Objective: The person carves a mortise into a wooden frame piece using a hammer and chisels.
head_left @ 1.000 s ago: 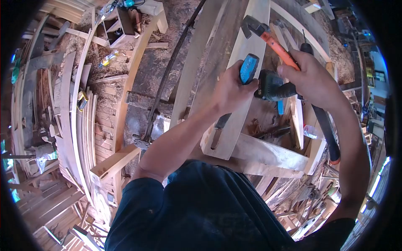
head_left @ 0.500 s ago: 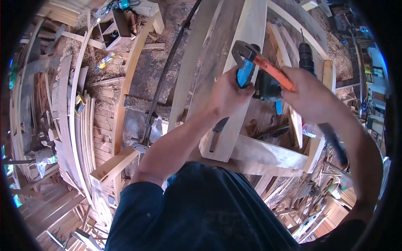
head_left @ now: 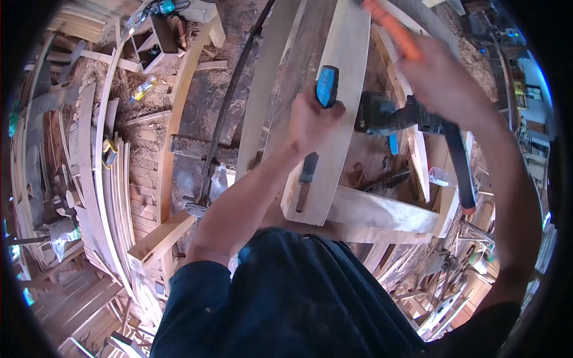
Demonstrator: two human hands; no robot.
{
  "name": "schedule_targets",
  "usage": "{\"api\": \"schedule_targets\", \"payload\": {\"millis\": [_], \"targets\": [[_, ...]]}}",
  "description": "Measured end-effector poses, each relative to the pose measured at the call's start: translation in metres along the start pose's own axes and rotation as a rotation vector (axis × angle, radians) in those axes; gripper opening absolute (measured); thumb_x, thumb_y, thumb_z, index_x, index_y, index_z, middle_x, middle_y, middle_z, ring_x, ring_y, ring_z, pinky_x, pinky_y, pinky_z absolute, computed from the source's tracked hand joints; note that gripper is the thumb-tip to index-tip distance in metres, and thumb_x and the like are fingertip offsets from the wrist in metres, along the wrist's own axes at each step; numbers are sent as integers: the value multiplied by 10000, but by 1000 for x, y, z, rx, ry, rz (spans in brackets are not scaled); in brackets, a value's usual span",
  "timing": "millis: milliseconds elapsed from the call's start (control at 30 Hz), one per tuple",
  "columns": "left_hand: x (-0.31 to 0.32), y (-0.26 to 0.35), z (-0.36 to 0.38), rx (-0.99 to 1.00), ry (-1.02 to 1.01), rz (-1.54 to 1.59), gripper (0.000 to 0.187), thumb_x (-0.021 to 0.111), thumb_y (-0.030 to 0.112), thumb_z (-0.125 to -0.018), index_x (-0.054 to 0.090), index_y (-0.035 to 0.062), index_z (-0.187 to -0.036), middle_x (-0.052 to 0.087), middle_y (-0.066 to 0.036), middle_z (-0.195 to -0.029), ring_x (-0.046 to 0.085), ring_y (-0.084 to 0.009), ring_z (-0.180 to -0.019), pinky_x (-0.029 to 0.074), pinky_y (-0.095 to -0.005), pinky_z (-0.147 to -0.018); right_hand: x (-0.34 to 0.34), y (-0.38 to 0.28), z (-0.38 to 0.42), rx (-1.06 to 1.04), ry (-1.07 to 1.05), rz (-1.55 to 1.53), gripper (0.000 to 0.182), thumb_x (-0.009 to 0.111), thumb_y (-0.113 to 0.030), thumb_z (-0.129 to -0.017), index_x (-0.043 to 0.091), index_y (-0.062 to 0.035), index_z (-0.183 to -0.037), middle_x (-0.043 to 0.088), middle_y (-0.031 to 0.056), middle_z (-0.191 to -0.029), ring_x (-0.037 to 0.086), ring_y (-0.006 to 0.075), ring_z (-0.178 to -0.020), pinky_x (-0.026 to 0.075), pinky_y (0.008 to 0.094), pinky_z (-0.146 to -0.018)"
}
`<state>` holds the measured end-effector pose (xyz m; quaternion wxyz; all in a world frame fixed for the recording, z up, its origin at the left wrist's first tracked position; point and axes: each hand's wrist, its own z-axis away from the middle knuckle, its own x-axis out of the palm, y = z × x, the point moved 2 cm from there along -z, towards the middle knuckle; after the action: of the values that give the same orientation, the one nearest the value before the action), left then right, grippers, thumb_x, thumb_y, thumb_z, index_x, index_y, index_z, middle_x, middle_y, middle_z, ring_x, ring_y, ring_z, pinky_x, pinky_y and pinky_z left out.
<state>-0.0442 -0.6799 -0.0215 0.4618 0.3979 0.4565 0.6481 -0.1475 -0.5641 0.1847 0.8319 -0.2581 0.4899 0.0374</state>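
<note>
My left hand [head_left: 311, 124] is wrapped around a chisel [head_left: 327, 87] with a blue and black handle. Its dark blade stands down toward a slot in a pale timber beam [head_left: 349, 89], where the tip cannot be made out. My right hand [head_left: 439, 80], slightly blurred, grips a hammer [head_left: 397, 33] by its orange shaft. The hammer is raised up and right of the chisel, and its head is mostly cut off at the top of the view. A dark grip trails below that hand. Behind the right hand lies a black cordless drill [head_left: 382, 113], partly hidden.
A cross rail [head_left: 382, 210] joins the beam's near end to other timbers. Left of it are a long dark bar [head_left: 233, 89], a short wood block [head_left: 161, 235] and long strips [head_left: 107, 119]. A wooden tool box [head_left: 156, 45] stands far left. Shavings and offcuts litter the floor.
The hammer has swung up and away from the chisel's handle, toward the top of the view. My left hand keeps hold of the chisel; the view has shifted slightly.
</note>
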Motion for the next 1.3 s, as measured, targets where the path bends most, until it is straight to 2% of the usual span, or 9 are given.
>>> {"api": "schedule_targets", "payload": {"millis": [200,300,433,567,700,733,833,1133,1300], "targets": [[13,8,-2,31,134,-188,236,698,169,-764,578,0,-877,622,-170,-715,626,-239,-669,513,-406,-681,15,26,1,-24,0,148,216,577,-144,-906,587,2,-1065,651,164,-776,678,314,-725,528,436,-674],[13,-7,-5,84,131,-116,156,685,124,-830,543,65,-801,497,17,-643,475,-75,-616,416,-318,-534,30,20,20,17,-184,166,211,583,-132,-893,566,13,-1044,643,240,-864,661,417,-842,508,489,-762],[0,-5,-5,-120,164,-37,203,694,144,-795,575,-9,-854,644,-110,-696,593,-194,-534,478,-370,-532,34,29,63,-105,-22,80,238,603,-139,-892,553,32,-1051,634,289,-932,624,486,-911,486,519,-790],[-27,-25,0,-415,-47,431,216,708,126,-854,529,46,-763,557,-32,-599,529,-90,-484,377,-311,-421,50,53,115,-26,-30,-94,281,679,-152,-863,533,25,-1024,597,291,-821,602,507,-815,473,507,-715],[-44,27,42,-189,-46,-265,284,785,243,-851,577,56,-804,565,0,-636,541,-95,-502,413,-303,-463,116,120,167,89,-32,-214,325,761,-141,-820,559,4,-1029,553,201,-766,496,346,-649,458,431,-640],[-41,28,51,-69,-59,-399,340,796,224,-816,588,-12,-945,623,-116,-692,657,-256,-601,513,-384,-570,130,132,178,127,-50,-216,325,751,-145,-831,571,7,-1055,603,238,-804,578,411,-735,486,454,-666],[-41,4,79,77,-294,-833,520,863,329,-756,605,-26,-1035,660,-163,-737,684,-296,-671,525,-408,-659,164,174,202,232,-35,-208,322,738,-153,-849,597,2,-1094,687,260,-892,682,454,-863,535,470,-726],[-39,-7,85,67,-26,-740,383,763,293,-854,625,16,-1080,682,-230,-817,722,-370,-834,542,-476,-729,206,268,206,228,159,-103,272,736,-145,-831,639,-43,-1064,672,201,-949,654,418,-920,531,473,-805],[30,18,113,418,-556,-1019,375,651,279,-904,581,99,-1225,699,-168,-980,700,-385,-944,545,-476,-784,204,270,196,256,134,28,278,739,-195,-824,653,-53,-1048,622,192,-999,613,410,-993,510,501,-834]]}}
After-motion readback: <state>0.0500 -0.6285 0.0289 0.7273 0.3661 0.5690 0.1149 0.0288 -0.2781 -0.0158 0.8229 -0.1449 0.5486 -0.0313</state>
